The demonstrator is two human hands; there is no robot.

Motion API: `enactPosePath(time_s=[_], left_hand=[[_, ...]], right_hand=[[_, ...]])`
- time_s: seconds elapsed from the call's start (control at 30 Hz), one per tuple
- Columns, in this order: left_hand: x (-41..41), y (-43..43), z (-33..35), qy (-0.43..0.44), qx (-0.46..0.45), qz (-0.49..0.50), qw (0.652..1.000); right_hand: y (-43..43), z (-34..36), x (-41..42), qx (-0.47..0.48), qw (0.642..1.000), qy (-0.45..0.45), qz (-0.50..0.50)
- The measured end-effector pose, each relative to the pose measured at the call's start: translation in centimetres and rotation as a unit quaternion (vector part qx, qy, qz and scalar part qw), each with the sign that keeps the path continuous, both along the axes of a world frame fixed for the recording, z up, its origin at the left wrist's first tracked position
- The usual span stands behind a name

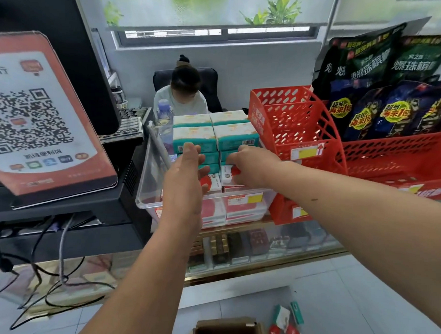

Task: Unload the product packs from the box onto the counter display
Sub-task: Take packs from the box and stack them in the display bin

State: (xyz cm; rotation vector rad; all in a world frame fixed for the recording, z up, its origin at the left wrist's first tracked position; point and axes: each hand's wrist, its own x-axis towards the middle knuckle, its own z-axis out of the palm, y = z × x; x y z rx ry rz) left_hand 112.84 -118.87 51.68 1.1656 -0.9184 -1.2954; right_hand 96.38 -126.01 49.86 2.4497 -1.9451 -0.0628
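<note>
A clear plastic display bin (150,194) stands on the glass counter. Teal-and-white packs (196,135) are stacked at its back, and red-and-white packs (229,175) lie in its front part. My left hand (187,178) hovers over the bin's front left with relaxed fingers, holding nothing. My right hand (249,164) reaches in from the right, its fingers curled over a red-and-white pack. The open cardboard box (225,329) sits on the floor at the bottom edge, with a few loose packs (285,322) beside it.
Red plastic baskets (295,129) with dark snack bags (386,91) stand right of the bin. A QR-code payment sign (37,115), a monitor and cables fill the left. A water bottle (164,118) stands behind the bin. A seated person (184,93) is behind the counter.
</note>
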Motion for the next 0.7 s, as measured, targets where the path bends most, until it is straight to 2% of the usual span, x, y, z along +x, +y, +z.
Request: enactPosePath(time_s=[0.1,0.2,0.27,0.33,0.47,0.57,0.7], left_hand=[[0.3,0.3,-0.4,0.02,-0.003,0.007,1.0],[0.8,0.5,-0.6,0.032,-0.003,0.014,0.999],[1.1,0.8,-0.7,0.033,-0.004,0.013,0.999],[1.2,1.5,-1.0,0.03,0.0,0.01,0.999],[1.6,3.1,-1.9,0.023,0.016,-0.002,1.0],[1.8,4.2,-3.4,0.01,0.027,-0.033,0.999],[2.0,6.1,-6.9,0.008,0.045,-0.072,0.996]], right_hand=[[-0.7,-0.4,0.6,0.039,0.999,0.017,0.017],[-1.2,-1.0,0.3,0.038,0.998,0.043,0.011],[-0.8,-1.0,0.0,0.035,0.999,0.014,-0.004],[0.2,-0.6,-0.3,0.021,0.998,-0.051,-0.034],[4.6,-0.9,0.2,-0.083,0.984,-0.147,-0.054],[9.1,-2.9,1.6,-0.194,0.957,-0.212,-0.044],[13.7,-6.1,3.0,-0.256,0.938,-0.223,-0.064]])
